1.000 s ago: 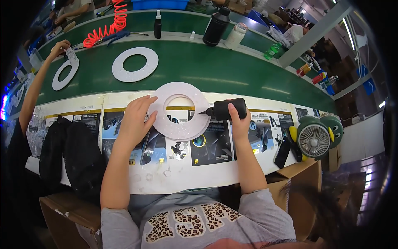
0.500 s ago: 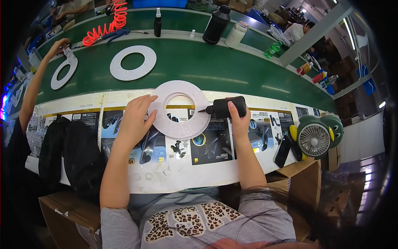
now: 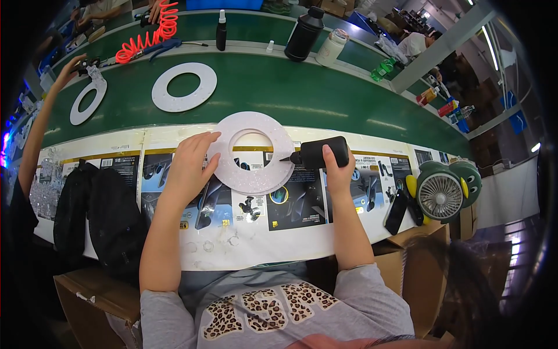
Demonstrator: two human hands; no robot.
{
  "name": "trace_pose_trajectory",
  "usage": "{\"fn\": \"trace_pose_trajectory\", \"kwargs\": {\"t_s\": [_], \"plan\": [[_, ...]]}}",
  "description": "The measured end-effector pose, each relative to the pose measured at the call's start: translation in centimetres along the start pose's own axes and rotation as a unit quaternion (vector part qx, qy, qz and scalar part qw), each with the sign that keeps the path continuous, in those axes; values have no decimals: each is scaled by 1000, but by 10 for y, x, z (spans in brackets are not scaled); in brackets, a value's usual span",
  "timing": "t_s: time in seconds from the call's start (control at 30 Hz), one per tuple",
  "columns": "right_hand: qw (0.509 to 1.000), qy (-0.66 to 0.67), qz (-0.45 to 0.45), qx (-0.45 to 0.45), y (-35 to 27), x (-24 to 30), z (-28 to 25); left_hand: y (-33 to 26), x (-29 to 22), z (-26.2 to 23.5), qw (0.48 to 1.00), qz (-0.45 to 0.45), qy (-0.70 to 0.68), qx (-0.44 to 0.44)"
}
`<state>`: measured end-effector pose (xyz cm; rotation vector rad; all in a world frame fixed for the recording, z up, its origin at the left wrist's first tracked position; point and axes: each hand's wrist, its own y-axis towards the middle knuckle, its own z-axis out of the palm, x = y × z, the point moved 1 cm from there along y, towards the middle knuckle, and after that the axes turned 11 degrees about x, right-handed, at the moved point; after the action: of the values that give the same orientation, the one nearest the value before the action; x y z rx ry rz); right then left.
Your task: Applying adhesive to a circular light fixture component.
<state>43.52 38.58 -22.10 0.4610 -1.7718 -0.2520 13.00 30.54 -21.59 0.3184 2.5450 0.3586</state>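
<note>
Green conveyor belt (image 3: 325,93) runs across the upper half of the view, curved by the lens. On it, well apart from the hands: a white ring (image 3: 184,86), and further left a second white ring (image 3: 87,102) touched by another person's arm (image 3: 40,125).

Nearer edge: white work surface (image 3: 279,238) papered with printed sheets. Two black bundles (image 3: 96,212) lie at its left end; a green desk fan (image 3: 444,192) stands at the right.

Large white ring (image 3: 253,152), flat, straddling the belt edge and the printed sheets, directly ahead of the person.

Left hand (image 3: 189,166): palm down, fingers spread, pressing flat on the ring's left rim.

Right hand (image 3: 337,171): wrapped around a black squeeze bottle (image 3: 319,154), thumb on top. Bottle lies on its side, long axis roughly horizontal across the view, slightly tilted; thin nozzle points left and touches or almost touches the ring's right rim, cannot tell which.

Far side of belt: red coiled hose (image 3: 148,35), tall black bottle (image 3: 303,34).
</note>
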Motion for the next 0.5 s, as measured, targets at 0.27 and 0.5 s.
{"fn": "trace_pose_trajectory", "kwargs": {"t_s": [0.27,0.5], "plan": [[998,0,13,55,-5,-6,1,0,1,1,1000,4,-7,1],[998,11,13,60,-5,-4,2,1,0,1,1000,3,-10,0]]}}
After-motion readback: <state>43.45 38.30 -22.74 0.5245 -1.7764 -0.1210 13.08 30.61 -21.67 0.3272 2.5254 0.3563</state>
